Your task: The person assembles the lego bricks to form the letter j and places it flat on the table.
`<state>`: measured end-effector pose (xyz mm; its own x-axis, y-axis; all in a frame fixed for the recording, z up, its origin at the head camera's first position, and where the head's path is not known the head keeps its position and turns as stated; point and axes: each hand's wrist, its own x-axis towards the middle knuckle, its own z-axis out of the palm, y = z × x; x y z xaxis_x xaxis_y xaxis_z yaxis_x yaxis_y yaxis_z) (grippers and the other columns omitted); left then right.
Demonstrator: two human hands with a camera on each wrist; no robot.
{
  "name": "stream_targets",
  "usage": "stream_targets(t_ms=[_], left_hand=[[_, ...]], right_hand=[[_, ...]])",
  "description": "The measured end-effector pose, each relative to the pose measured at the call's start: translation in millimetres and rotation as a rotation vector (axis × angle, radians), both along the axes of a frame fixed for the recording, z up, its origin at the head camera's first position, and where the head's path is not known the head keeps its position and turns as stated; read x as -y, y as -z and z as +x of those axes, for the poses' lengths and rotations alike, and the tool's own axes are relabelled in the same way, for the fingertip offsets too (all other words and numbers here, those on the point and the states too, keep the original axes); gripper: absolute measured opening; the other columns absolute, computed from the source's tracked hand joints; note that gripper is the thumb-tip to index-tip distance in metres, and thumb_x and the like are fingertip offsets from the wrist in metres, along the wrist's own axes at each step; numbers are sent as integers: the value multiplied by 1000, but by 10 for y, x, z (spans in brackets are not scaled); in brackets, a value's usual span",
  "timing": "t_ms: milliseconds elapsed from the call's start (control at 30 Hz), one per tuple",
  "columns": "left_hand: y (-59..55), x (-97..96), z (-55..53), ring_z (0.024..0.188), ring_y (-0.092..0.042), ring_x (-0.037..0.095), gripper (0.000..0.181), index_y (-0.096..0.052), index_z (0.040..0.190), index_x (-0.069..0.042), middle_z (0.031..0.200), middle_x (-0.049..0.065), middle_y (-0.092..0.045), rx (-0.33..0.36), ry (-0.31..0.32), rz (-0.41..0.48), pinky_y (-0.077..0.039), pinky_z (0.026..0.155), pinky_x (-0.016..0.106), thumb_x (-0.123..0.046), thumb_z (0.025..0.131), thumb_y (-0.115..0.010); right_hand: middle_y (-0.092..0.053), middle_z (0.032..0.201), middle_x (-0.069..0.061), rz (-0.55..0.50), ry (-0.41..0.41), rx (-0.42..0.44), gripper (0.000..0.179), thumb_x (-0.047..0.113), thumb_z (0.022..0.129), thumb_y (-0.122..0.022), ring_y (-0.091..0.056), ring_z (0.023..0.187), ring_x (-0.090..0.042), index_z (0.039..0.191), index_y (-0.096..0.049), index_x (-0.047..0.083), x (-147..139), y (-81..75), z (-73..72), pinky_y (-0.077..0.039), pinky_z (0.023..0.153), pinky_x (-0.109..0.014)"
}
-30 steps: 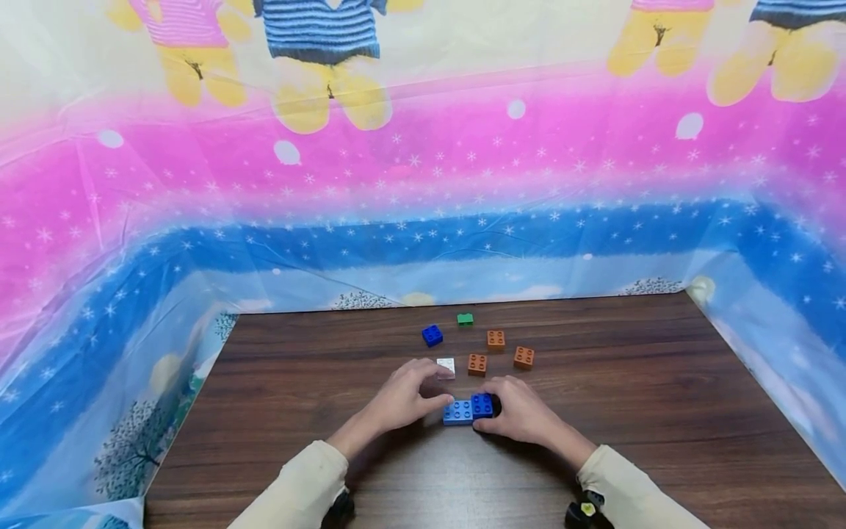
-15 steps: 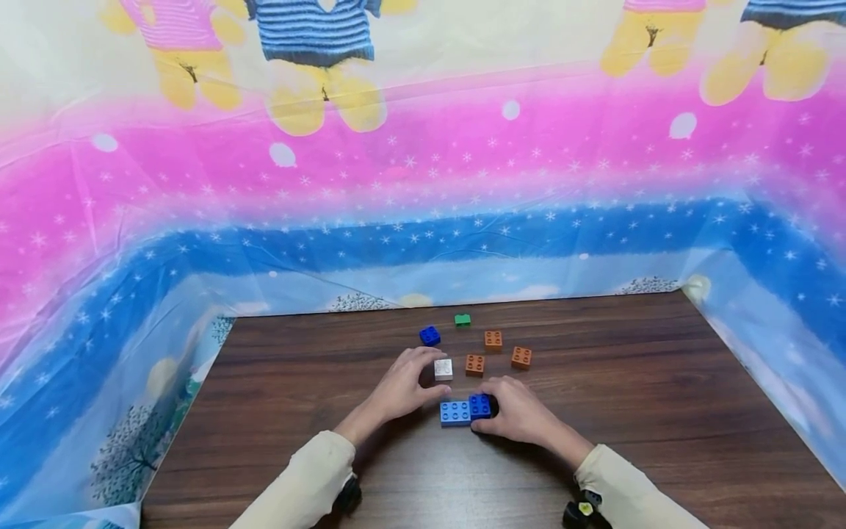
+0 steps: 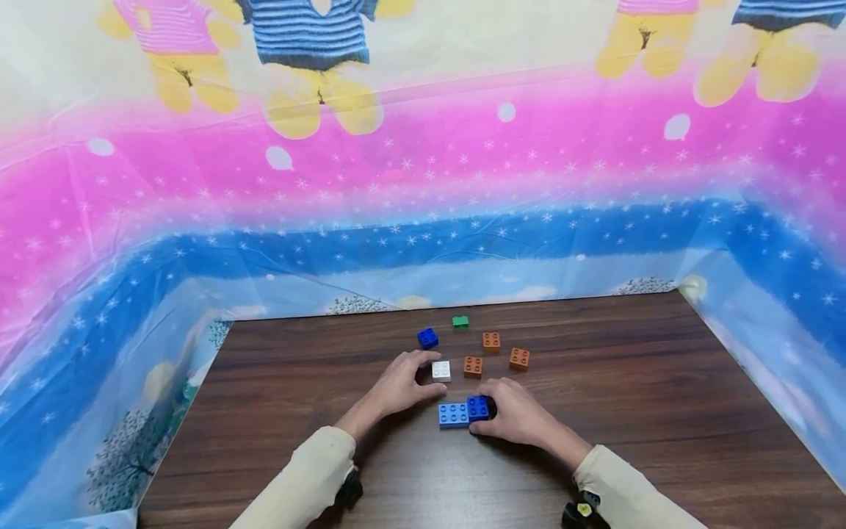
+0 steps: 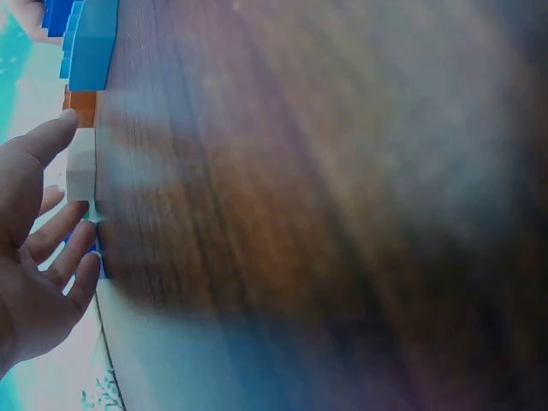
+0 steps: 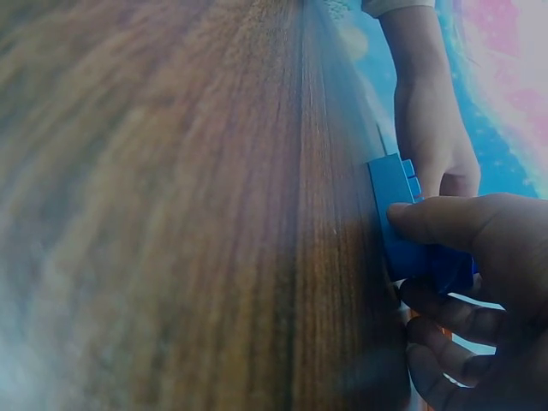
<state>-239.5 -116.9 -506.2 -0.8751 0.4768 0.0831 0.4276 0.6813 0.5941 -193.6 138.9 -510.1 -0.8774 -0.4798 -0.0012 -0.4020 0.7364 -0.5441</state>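
Observation:
A dark blue brick (image 3: 478, 408) sits on the right end of a longer light blue brick (image 3: 453, 415) on the table. My right hand (image 3: 518, 413) pinches this pair from the right; the thumb (image 5: 419, 221) lies along the light blue brick's side in the right wrist view. A white brick (image 3: 440, 371) lies just behind them. My left hand (image 3: 399, 383) is spread around the white brick, thumb on the near side and fingers on the far side. In the left wrist view a small gap shows between the left thumb (image 4: 58, 135) and the white brick.
Beyond the hands, on the brown wooden table (image 3: 297, 389), lie three orange bricks (image 3: 491, 342), another dark blue brick (image 3: 427, 338) and a small green brick (image 3: 460, 322). A printed cloth (image 3: 423, 242) hangs along the back and sides.
My left hand has drawn back from the light blue brick and from over the white brick to that brick's left side. The right hand keeps its grip on the blue pair.

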Motion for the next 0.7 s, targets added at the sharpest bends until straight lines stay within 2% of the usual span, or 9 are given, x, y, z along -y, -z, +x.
stream_targets(t_ms=[167,400,700], left_hand=[[12,3,-29,117,-57,26,58,-60,141,-13,132,7,-65,9,-16,-16,-45,100,47,-40,92,-76],[5,-32,-55,112,-58,25,50,-63,137,-12,130,9,-66,-10,-10,-29,-46,96,46,-36,95,-74],[-7,-67,-65,113,-60,27,43,-67,133,-11,126,9,-68,-40,17,-49,-45,98,47,-30,95,-75]], right_hand=[[-70,118,-4,9,-8,-1,49,38,80,-86,-62,110,-24,119,-72,11,9,6,2,-50,95,-51],[-70,119,-6,3,-11,0,50,38,81,-87,-62,111,-25,119,-72,10,1,-6,4,-50,94,-52],[-70,118,-5,13,-4,8,51,38,80,-87,-62,111,-26,119,-72,10,-8,-12,5,-49,96,-53]])
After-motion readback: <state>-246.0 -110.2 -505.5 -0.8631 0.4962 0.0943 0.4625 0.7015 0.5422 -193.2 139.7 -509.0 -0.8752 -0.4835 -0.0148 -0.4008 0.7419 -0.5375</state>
